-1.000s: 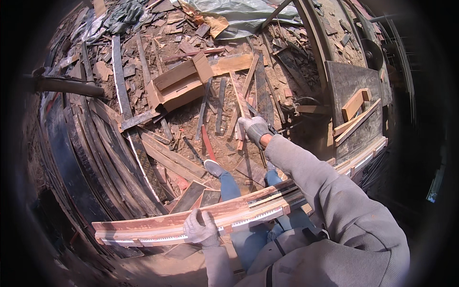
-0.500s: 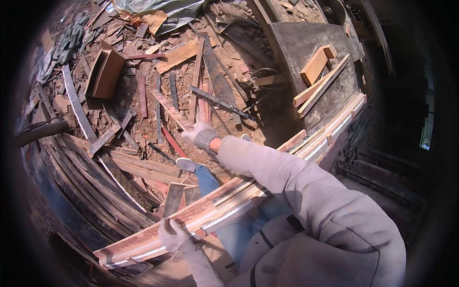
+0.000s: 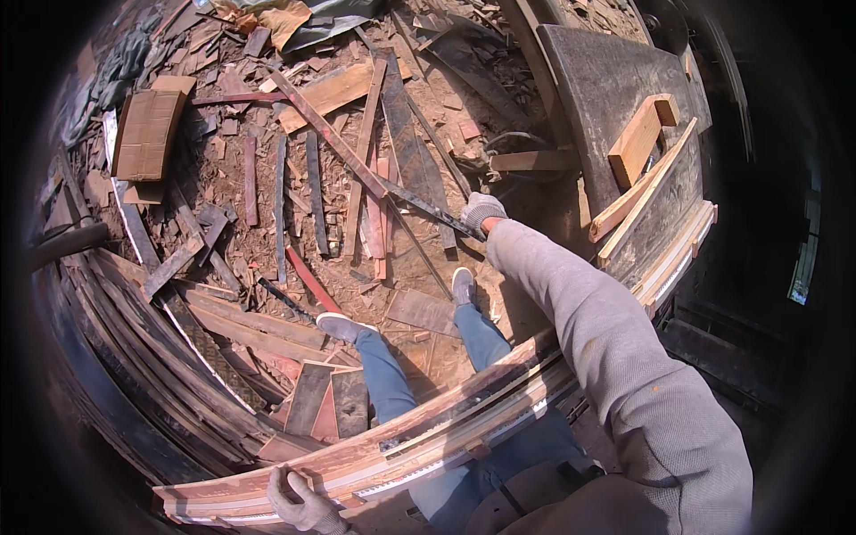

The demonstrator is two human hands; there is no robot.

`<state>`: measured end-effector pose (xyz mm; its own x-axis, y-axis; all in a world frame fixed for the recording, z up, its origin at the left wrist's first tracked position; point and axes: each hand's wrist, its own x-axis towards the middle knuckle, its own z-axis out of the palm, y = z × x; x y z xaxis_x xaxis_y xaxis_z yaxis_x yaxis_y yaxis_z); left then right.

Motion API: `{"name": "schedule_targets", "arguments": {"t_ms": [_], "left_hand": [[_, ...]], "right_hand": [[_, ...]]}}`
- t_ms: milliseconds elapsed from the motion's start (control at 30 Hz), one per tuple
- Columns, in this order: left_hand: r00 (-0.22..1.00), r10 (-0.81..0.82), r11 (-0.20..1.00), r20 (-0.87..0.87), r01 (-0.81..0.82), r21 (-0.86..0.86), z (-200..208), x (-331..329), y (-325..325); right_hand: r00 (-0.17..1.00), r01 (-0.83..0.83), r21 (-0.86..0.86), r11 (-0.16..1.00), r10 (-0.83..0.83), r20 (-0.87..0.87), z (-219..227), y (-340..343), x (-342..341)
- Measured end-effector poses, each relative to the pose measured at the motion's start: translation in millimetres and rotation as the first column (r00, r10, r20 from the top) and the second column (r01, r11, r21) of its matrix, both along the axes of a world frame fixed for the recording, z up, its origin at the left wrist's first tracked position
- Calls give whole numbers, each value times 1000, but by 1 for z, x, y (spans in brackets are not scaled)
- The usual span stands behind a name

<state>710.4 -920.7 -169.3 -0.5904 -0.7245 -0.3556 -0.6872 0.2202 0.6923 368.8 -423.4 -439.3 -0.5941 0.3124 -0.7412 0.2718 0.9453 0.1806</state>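
Long reddish-brown wooden beam (image 3: 343,456): white strip (image 3: 406,482) with fine dark graduations, just right of the grey-gloved left hand (image 3: 303,504); figures too small to read.
Brown rectangular cardboard box (image 3: 147,135), beyond that hand: no legible lettering.

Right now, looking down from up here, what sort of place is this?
Probably an outdoor yard for scrap wood, maybe part of a building site. Loose wooden strips litter the dirt, and long boards lie piled on the left.
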Motion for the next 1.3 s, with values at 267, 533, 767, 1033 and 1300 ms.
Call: {"name": "schedule_targets", "arguments": {"t_ms": [267,533,767,1033,1300], "left_hand": [[901,129,936,414,28,-351,-47,-1,12],[890,306,949,339,-259,-178,-47,-16,22],[895,307,952,322,-288,-109,-40,-10,17],[933,-126,983,337,162,-82,-23,23,-36],[986,-166,922,-20,148,-357,111,-41,46]], "right_hand": [[994,110,69,992,-111,15,-207,90,-37],[957,286,9,958,-285,-48,-283,114,-23],[980,171,-105,980,-180,-82,-253,59,-13],[765,408,-652,639,-629,-138,8,-134,-17],[219,650,-612,-451,-661,718,397,-253,100]]}}
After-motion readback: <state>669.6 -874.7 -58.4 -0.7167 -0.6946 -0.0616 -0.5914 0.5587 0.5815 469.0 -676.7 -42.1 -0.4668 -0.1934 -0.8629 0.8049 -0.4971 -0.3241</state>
